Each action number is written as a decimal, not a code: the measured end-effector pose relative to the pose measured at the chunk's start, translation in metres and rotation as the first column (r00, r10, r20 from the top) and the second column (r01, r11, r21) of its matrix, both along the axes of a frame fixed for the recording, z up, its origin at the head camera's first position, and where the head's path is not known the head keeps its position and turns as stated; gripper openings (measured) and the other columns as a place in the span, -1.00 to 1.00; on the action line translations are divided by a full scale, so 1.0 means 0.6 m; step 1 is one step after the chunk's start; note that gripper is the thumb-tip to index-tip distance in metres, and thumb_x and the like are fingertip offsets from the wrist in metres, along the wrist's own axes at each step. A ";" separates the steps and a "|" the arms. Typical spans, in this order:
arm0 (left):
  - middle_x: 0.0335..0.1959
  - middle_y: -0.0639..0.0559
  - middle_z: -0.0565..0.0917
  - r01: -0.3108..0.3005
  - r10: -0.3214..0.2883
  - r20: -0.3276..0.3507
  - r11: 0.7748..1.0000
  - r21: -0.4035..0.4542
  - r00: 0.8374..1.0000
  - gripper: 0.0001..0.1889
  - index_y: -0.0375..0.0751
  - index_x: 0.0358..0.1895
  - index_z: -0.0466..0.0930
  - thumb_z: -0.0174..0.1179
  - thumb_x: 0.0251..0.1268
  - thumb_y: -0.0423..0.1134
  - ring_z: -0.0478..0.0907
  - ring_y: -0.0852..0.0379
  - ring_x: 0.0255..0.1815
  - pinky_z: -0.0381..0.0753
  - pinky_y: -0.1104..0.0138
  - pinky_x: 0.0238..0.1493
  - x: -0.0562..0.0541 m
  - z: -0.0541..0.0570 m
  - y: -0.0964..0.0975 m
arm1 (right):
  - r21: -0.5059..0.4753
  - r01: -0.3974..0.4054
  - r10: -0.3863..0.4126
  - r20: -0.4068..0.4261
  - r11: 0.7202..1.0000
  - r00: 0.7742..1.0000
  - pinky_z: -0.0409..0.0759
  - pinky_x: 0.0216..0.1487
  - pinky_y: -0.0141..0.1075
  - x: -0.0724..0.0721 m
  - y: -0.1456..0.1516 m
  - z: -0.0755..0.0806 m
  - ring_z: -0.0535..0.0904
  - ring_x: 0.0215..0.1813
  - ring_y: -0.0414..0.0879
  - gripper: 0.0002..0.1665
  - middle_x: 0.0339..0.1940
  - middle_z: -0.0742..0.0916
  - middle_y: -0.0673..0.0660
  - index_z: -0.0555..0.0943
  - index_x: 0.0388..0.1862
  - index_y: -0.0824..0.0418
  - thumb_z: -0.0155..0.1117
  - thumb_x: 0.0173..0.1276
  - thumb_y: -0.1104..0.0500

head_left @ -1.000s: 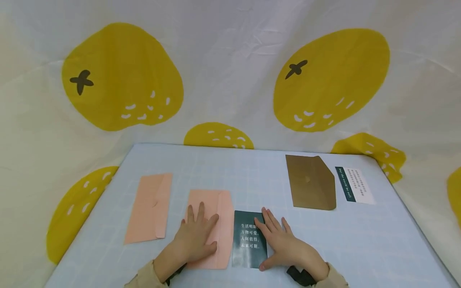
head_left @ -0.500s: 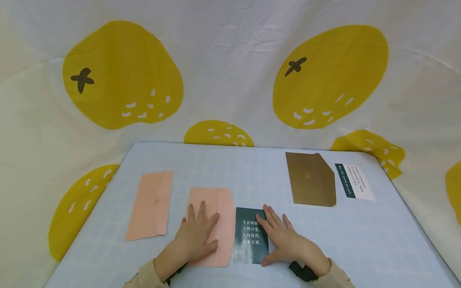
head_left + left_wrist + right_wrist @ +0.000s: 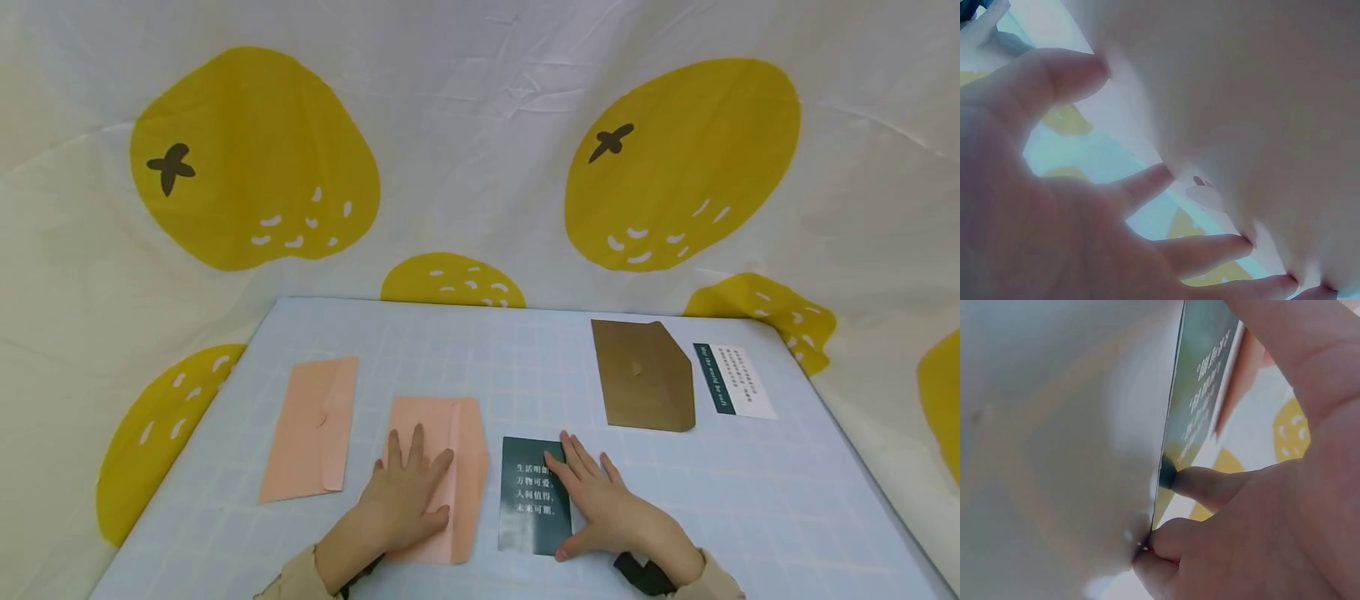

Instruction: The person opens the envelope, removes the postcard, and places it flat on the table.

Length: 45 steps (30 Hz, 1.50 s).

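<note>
My left hand (image 3: pixel 405 500) lies palm down with fingers spread on a pink envelope (image 3: pixel 423 410). Its flap (image 3: pixel 470 467) is folded out to the right. In the left wrist view, the left fingertips (image 3: pixel 1235 245) press on a pale surface. Just right of the envelope, a dark green card (image 3: pixel 525 533) with white printed characters lies flat, a narrow gap between them. My right hand (image 3: pixel 611 512) rests at the card's right edge, index fingertip on its face and thumb at the lower right corner. The right wrist view shows the card (image 3: pixel 1194 394) edge-on beyond the fingers.
A second pink envelope (image 3: pixel 307 433), its flap closed, lies at the left. At the back right are a brown envelope (image 3: pixel 645 383) and a white and green card (image 3: pixel 738 383). A lemon-patterned cloth (image 3: pixel 472 150) hangs behind the table (image 3: pixel 450 350).
The green card has slid a little to the right along with my right hand, widening its gap from the pink envelope. My left hand has stayed on the envelope.
</note>
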<state>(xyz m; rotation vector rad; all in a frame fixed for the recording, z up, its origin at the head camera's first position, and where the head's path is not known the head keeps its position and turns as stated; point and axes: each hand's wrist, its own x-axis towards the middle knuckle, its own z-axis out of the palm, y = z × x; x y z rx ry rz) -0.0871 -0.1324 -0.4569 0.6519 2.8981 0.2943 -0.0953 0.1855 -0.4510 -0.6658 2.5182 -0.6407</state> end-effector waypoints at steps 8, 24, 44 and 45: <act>0.46 -0.55 0.09 0.007 -0.007 0.006 1.000 0.000 1.000 -0.29 -0.11 0.45 0.32 0.18 0.27 0.10 0.03 -0.70 0.37 0.46 -0.35 0.00 0.003 0.007 0.001 | -0.011 0.049 -0.049 0.003 0.999 0.999 -0.33 0.35 0.43 0.003 0.017 -0.002 -0.26 0.62 0.24 0.49 0.64 -0.13 0.27 0.07 0.60 0.22 0.64 -0.19 -0.30; 0.45 -0.52 0.16 0.010 -0.010 -0.015 1.000 -0.009 1.000 -0.29 -0.06 0.41 0.34 0.24 0.25 0.16 0.07 -0.69 0.36 0.46 -0.37 -0.03 0.006 0.009 -0.002 | -0.104 0.061 -0.054 0.071 0.993 0.996 -0.41 0.33 0.42 0.008 0.026 0.007 -0.31 0.60 0.28 0.45 0.64 -0.21 0.24 -0.11 0.65 0.06 0.60 -0.02 -0.22; 0.55 -0.46 -0.12 0.051 -0.051 0.098 0.999 0.006 0.994 0.23 0.15 0.57 0.12 0.34 -0.30 0.55 -0.21 -0.68 0.44 0.25 -0.40 0.19 0.007 0.009 -0.011 | -0.026 0.030 -0.030 0.015 0.999 0.999 -0.44 0.30 0.45 0.018 0.029 -0.002 -0.32 0.60 0.28 0.34 0.64 -0.17 0.26 0.05 0.63 0.06 0.53 0.00 -0.30; 0.55 -0.46 -0.11 0.051 -0.051 0.091 0.999 0.005 0.995 0.23 0.15 0.57 0.12 0.34 -0.31 0.55 -0.21 -0.69 0.44 0.25 -0.40 0.19 0.008 0.008 -0.011 | -0.026 0.031 -0.030 0.016 0.999 0.999 -0.43 0.30 0.45 0.018 0.029 -0.002 -0.32 0.60 0.28 0.34 0.64 -0.17 0.25 0.04 0.63 0.06 0.53 0.01 -0.30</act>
